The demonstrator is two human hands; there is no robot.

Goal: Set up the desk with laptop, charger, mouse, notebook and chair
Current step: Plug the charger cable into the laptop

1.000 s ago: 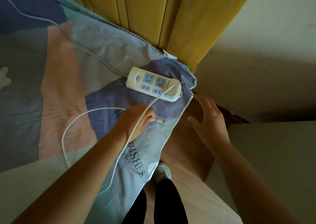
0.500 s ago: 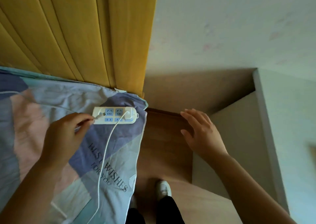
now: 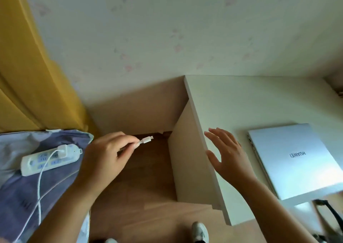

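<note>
A closed silver laptop (image 3: 295,159) lies flat on the white desk (image 3: 241,101); the charger's white connector (image 3: 146,140) points toward it.

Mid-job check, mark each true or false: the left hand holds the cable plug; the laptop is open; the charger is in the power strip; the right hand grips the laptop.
1. The left hand pinches the cable plug. True.
2. The laptop is open. False: its lid is closed, flat on the desk.
3. The charger is plugged into the power strip. True.
4. The right hand grips the laptop. False: it is open over the desk edge, holding nothing.
</note>
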